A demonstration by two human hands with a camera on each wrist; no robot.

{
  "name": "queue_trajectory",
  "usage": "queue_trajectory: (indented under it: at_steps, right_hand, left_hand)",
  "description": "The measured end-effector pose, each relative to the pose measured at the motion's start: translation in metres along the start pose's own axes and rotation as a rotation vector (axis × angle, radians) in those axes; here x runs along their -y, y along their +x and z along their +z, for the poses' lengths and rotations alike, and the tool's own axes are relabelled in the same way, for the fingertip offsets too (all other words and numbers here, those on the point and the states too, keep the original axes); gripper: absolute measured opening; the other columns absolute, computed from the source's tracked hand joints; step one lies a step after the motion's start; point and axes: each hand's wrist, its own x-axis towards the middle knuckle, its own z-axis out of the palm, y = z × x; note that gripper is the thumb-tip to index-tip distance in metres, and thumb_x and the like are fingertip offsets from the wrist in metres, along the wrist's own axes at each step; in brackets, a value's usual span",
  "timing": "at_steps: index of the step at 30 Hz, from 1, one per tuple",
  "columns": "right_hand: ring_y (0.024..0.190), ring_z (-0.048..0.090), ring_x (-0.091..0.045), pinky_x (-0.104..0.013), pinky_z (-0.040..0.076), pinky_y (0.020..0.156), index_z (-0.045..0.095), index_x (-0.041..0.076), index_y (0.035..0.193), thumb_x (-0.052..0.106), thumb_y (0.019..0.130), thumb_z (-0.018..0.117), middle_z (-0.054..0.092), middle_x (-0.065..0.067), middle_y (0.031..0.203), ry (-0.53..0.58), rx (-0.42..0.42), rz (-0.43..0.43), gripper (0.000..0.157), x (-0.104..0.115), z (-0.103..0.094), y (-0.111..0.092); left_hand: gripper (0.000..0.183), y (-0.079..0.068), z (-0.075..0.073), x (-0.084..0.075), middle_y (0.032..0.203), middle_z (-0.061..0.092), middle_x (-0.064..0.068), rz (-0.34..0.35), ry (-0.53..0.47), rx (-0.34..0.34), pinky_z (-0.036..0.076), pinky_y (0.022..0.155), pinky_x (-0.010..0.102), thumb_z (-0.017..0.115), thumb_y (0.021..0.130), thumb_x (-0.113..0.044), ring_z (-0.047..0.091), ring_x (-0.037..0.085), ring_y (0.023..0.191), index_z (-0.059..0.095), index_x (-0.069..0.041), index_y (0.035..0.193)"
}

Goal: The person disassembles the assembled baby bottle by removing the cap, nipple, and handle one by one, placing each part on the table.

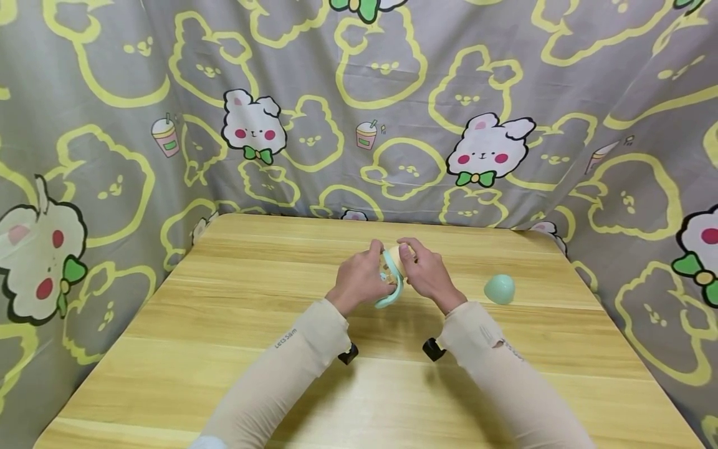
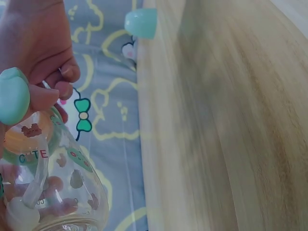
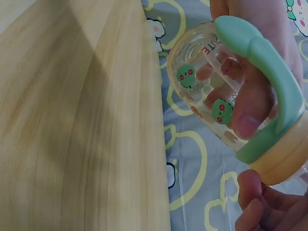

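A clear baby bottle (image 3: 197,77) with mint-green handles (image 3: 284,91), a peach collar (image 3: 284,154) and small printed animals is held tilted above the table. My left hand (image 1: 361,277) grips its body, the thumb passing inside a handle in the right wrist view. On the collar end, my right hand (image 1: 426,271) holds the peach ring with thumb and fingers. Through the clear wall, a straw with a white weighted end (image 2: 23,215) shows inside the bottle. A mint dome cap (image 1: 500,289) stands on the table to the right of both hands.
The wooden table (image 1: 235,324) reaches back to a grey curtain (image 1: 314,68) printed with yellow outlines and white rabbits, which also hangs on both sides. Small black devices (image 1: 348,354) sit under both wrists.
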Motion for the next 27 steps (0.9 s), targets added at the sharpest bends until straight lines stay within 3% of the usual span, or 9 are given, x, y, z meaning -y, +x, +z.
queue_trajectory:
  at_steps: [4, 9, 13, 15, 22, 27]
  right_hand:
    - [0.065, 0.062, -0.024, -0.040, 0.049, 0.061, 0.058, 0.006, 0.123, 0.050, 0.104, 0.028, 0.066, -0.011, 0.077, -0.063, -0.006, 0.020, 0.056, 0.0002, 0.0000, 0.0014]
    - [0.058, 0.055, -0.023, -0.039, 0.046, 0.060, 0.059, 0.007, 0.123, 0.051, 0.103, 0.031, 0.064, -0.009, 0.074, -0.087, 0.021, 0.056, 0.055, 0.0012, 0.0011, 0.0025]
    - [0.067, 0.057, -0.023, -0.040, 0.047, 0.066, 0.060, 0.010, 0.122, 0.056, 0.100, 0.034, 0.066, -0.010, 0.085, -0.085, 0.027, 0.094, 0.057, 0.0010, 0.0017, 0.0028]
    - [0.070, 0.058, -0.023, -0.040, 0.048, 0.067, 0.060, 0.012, 0.122, 0.058, 0.099, 0.037, 0.066, -0.010, 0.088, -0.062, 0.037, 0.111, 0.057, -0.0006, 0.0021, 0.0030]
    - [0.066, 0.063, -0.025, -0.036, 0.049, 0.058, 0.057, 0.012, 0.125, 0.054, 0.098, 0.043, 0.064, -0.005, 0.075, 0.074, 0.106, 0.128, 0.052, -0.0051, 0.0020, 0.0028]
    - [0.064, 0.060, -0.019, -0.035, 0.049, 0.059, 0.057, 0.011, 0.124, 0.053, 0.099, 0.044, 0.064, -0.005, 0.075, 0.087, 0.099, 0.109, 0.051, -0.0064, 0.0026, 0.0036]
  left_hand:
    - [0.068, 0.0004, 0.0005, -0.0011, 0.062, 0.051, -0.003, 0.010, 0.000, 0.008, 0.038, 0.043, 0.027, 0.083, 0.070, -0.038, 0.047, 0.012, 0.047, 0.048, -0.008, 0.120]
    - [0.068, 0.0005, -0.0002, -0.0016, 0.062, 0.051, -0.003, 0.007, -0.002, 0.025, 0.038, 0.043, 0.028, 0.082, 0.071, -0.038, 0.047, 0.013, 0.048, 0.049, -0.010, 0.124]
    - [0.063, 0.0001, -0.0009, -0.0016, 0.063, 0.052, -0.002, 0.006, -0.017, 0.035, 0.039, 0.044, 0.028, 0.081, 0.072, -0.037, 0.047, 0.013, 0.048, 0.050, -0.011, 0.121]
    - [0.062, -0.0003, -0.0012, -0.0012, 0.064, 0.052, -0.002, 0.005, -0.018, 0.042, 0.038, 0.044, 0.028, 0.081, 0.072, -0.037, 0.047, 0.013, 0.048, 0.049, -0.011, 0.118]
    - [0.062, -0.0010, -0.0043, -0.0007, 0.063, 0.051, -0.001, 0.002, 0.000, 0.079, 0.037, 0.044, 0.029, 0.082, 0.071, -0.040, 0.045, 0.014, 0.048, 0.048, -0.013, 0.115]
    - [0.061, 0.0005, -0.0070, -0.0011, 0.064, 0.052, 0.000, -0.007, 0.001, 0.105, 0.038, 0.046, 0.029, 0.083, 0.071, -0.040, 0.049, 0.015, 0.050, 0.046, -0.014, 0.112]
